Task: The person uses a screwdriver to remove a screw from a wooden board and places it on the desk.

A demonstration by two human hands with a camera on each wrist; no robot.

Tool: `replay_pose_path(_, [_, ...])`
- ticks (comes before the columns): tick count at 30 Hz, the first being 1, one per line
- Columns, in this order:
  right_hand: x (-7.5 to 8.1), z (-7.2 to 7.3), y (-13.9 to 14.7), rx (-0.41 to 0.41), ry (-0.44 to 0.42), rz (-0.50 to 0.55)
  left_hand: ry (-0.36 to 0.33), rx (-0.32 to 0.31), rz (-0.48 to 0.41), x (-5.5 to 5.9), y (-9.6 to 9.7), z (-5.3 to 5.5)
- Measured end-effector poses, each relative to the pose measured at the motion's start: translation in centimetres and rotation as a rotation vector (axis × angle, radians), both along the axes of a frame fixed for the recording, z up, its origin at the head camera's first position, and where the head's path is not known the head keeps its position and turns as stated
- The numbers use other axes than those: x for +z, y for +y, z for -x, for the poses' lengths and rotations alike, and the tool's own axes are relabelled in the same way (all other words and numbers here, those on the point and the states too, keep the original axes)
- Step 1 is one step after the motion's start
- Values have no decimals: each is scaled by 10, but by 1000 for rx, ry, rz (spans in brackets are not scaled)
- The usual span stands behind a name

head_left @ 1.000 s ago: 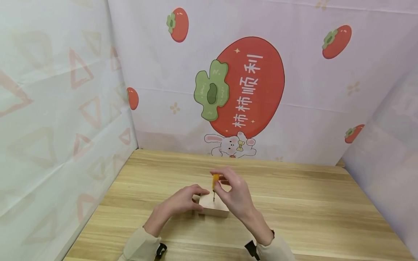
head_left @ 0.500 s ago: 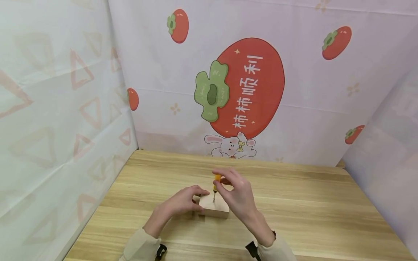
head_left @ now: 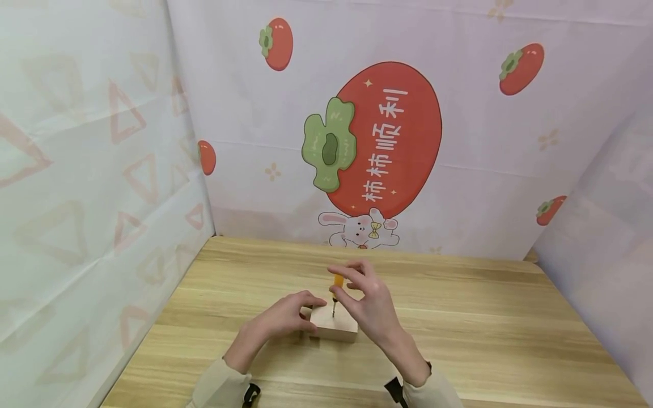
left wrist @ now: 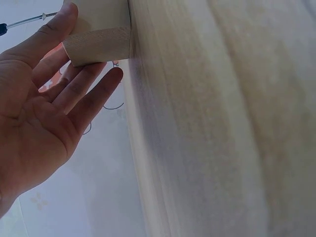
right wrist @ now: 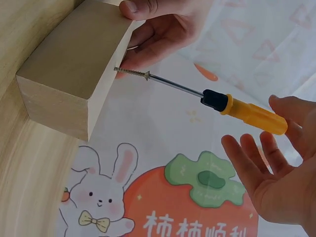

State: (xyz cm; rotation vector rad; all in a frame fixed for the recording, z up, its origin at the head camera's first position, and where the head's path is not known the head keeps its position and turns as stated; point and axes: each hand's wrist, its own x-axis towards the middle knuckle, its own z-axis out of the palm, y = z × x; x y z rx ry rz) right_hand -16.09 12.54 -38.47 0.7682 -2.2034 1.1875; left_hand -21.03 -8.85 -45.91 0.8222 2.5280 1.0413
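A pale cloth backdrop (head_left: 484, 141) hangs behind the far edge of the desk, printed with a large red persimmon (head_left: 408, 136) and a white rabbit (head_left: 357, 229) under it. A cloth side wall (head_left: 92, 198) with faded triangles stands along the left edge. The wood-grained desk (head_left: 484, 328) spreads below, and two light sleeves (head_left: 219, 385) reach in from the near side.

The right hand (head_left: 369, 303) is over the desk's middle, its thumb and forefinger lightly pinching a screwdriver by the handle; the other fingers are spread off it. The left hand (head_left: 285, 314) grips the left end of a wooden block (head_left: 334, 333), thumb on the near side, fingers beyond, the little finger straight and free. The block lies on the desk, well in from both side edges.

The screwdriver (right wrist: 217, 99), yellow-handled with a black collar, stands nearly upright above the block. Its tip meets the head of a metal screw (right wrist: 132, 72), whose point is at the block's top face.
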Motion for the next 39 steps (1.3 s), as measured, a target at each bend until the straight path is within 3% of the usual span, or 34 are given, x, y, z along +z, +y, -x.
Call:
replay_pose_path(11, [-1,2,2,-10,61,12,-5,10,-8,0,0,-1])
replay_pose_path(18, [-4,4,1,47,56,39,-5,11,-17,-2,0,2])
replay_pose_path(23, [-7,3,1,33,22,80,-16,10,-14,-2,0,1])
replay_pose_path(33, [-6,4,0,-23,66,60,-25,11,-23,-2,0,1])
replay_pose_path(39, [-5,4,0,-8,70,62,-13,12,-12,-3,0,1])
